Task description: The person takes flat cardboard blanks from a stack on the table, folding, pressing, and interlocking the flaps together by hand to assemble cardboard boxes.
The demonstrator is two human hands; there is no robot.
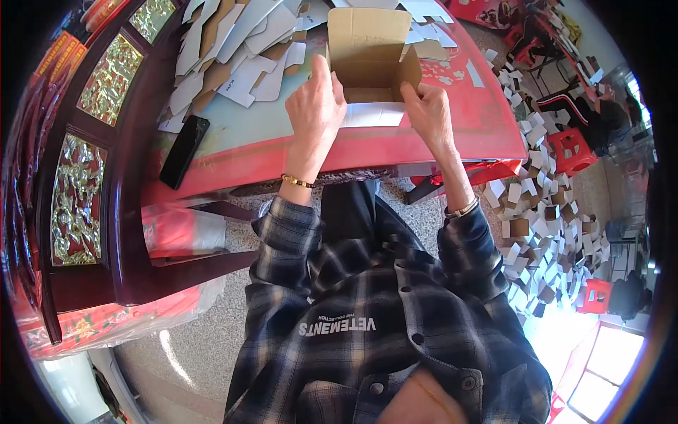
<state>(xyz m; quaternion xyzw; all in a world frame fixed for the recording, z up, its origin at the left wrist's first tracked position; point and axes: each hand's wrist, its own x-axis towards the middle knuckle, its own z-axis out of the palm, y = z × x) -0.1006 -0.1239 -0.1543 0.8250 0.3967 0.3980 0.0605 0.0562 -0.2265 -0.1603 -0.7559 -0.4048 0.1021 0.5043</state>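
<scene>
An open cardboard box (369,74), brown inside and white outside, stands at the front part of the red table, its tall back flap raised. My left hand (316,106) grips its left side, with the thumb pointing up along the edge. On the right side, my right hand (429,116) pinches the small side flap between thumb and bent fingers. The box's white front panel (373,114) lies between the two hands, near the table edge. Flat white and brown cardboard pieces (244,49) are piled on the table to the left of the box.
A black phone (184,152) lies at the table's left front corner. Dark wooden furniture (120,212) stands at the left. Many small folded boxes (544,240) cover the floor at the right, beside red stools (571,150). A seated person (600,124) is further right.
</scene>
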